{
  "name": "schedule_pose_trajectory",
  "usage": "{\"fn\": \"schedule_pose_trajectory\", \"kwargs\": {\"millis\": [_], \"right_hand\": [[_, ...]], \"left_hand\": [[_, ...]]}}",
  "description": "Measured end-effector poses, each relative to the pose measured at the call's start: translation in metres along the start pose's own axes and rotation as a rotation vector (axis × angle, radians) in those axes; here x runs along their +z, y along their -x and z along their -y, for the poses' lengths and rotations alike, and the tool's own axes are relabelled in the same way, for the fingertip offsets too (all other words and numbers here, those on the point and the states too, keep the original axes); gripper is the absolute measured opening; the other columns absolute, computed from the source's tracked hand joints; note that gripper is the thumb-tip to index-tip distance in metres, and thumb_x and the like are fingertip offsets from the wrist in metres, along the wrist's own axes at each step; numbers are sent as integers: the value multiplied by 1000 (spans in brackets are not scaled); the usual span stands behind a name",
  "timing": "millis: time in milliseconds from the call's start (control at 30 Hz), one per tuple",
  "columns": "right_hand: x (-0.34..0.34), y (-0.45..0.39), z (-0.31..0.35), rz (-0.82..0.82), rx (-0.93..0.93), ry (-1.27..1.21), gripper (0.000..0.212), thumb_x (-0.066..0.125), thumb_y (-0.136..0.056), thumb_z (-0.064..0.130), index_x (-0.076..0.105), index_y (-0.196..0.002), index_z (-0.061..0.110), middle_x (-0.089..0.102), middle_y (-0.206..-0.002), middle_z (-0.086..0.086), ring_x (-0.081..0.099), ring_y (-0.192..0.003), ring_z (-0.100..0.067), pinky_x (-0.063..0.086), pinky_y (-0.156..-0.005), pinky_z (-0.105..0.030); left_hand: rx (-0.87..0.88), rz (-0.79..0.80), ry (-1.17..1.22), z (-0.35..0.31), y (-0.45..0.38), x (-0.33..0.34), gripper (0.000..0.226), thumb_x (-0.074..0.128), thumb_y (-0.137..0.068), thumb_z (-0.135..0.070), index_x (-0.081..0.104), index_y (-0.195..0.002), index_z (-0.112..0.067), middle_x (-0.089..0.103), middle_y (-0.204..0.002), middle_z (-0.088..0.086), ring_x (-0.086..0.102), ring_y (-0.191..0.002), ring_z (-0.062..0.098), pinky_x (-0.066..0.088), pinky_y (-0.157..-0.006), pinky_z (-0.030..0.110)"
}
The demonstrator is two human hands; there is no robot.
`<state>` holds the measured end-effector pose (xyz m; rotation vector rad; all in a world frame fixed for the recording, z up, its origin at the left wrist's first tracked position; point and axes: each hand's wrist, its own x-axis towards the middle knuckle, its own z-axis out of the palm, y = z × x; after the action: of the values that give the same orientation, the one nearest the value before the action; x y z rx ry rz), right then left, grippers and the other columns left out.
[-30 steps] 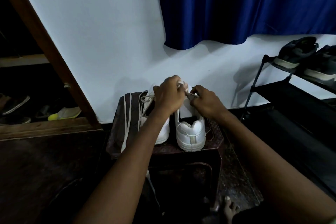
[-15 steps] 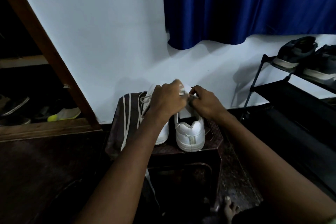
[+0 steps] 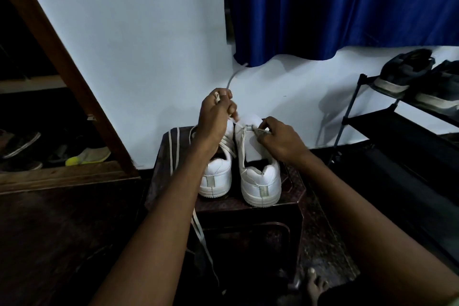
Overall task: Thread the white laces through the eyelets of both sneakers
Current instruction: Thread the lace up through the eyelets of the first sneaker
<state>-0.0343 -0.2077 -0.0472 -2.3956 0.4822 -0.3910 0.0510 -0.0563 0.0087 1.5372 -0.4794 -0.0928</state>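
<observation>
1. My left hand (image 3: 215, 117) grips a lace (image 3: 232, 79); its free end rises up and right from my fist.
2. My right hand (image 3: 280, 138) pinches the lace at the right sneaker's (image 3: 258, 171) eyelets.
3. Both sneakers stand on the table (image 3: 290, 181) under my grip, heels toward me, toes to the wall; the left sneaker (image 3: 216, 176) is just beside the right.
4. No writing readable.

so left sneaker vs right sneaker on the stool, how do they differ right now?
The left sneaker has laces crossing its upper; the right sneaker shows a bare tongue, with lace only near the front.
The left hand pulls a lace end up above the pair; the right hand pinches lace at the right sneaker's eyelets.
Both are white, upright, heels toward the camera, side by side on the dark stool.
</observation>
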Motion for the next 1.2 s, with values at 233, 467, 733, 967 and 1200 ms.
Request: {"fn": "schedule_pose_trajectory", "kwargs": {"millis": [233, 467, 733, 967, 1200], "right_hand": [[-5, -4, -13, -11, 52, -392, 30, 54, -102, 38, 74, -85, 23, 75, -90, -1, 65, -86, -16, 54, -88, -43], [11, -15, -29, -145, -209, -52, 24, 70, -87, 2, 70, -107, 14, 60, -102, -6, 57, -82, -14, 45, -75, -20], [23, -21, -28, -258, -157, 96, 11, 63, -86, 7, 70, -80, 13, 67, -83, -7, 62, -81, -30, 44, -67, -34], [0, -13, 7, -175, 143, -1181, 18, 40, -109, 14, 53, -97, 11, 76, -94, -12, 73, -88, -32, 61, -84, -48], [-7, -14, -5, -184, 137, -419, 8, 62, -95, 23, 64, -88, 20, 67, -88, 1, 63, -69, -9, 48, -67, -28]], "left_hand": [[-120, -124, -433, 6, -2, -4, 28, 40, -105, -39, 51, -118, -17, 57, -93, -2, 50, -92, 29, 37, -97, 42], [-63, 53, -730, 3, 2, -2, 67, 61, -95, -27, 33, -156, -22, 27, -160, 4, 26, -148, 28, 23, -117, 45], [17, 352, -824, 15, 12, 11, 61, 45, -77, -42, 59, -135, -29, 57, -140, 1, 54, -132, 21, 33, -116, 52], [128, 327, -1072, 27, 9, 13, 47, 55, -95, -31, 53, -141, -29, 53, -144, 0, 47, -137, 23, 20, -110, 45], [172, 284, -1245, 31, 15, 20, 49, 58, -91, -27, 52, -140, -24, 52, -142, 3, 43, -137, 27, 20, -108, 47]]}}
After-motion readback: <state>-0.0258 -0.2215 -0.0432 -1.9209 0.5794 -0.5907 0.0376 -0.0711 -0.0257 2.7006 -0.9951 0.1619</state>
